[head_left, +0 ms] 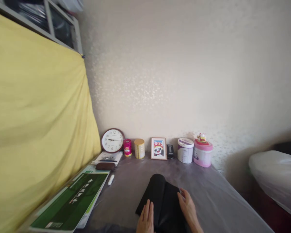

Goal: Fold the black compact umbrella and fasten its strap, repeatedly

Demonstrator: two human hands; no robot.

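Observation:
A black, soft sheet-like item point(169, 207), folded over with a rounded bulge along its left part, lies on the grey-covered table near the front edge. I cannot tell exactly what kind of item it is. My left hand point(146, 217) rests on its left part, fingers stretched out and flat against the black surface. At the right edge of the item is my right hand point(188, 207), its fingers bent around that edge. The lower parts of both hands and of the black item run out of the picture.
Along the wall stand a round clock point(113, 140), a pink can point(127, 148), a yellow-lidded can point(139, 149), a framed panda picture point(158, 148), a black device point(170, 151) and two tubs point(185, 151). Left lie a green book point(75, 200), brown case point(105, 166) and white object point(111, 180).

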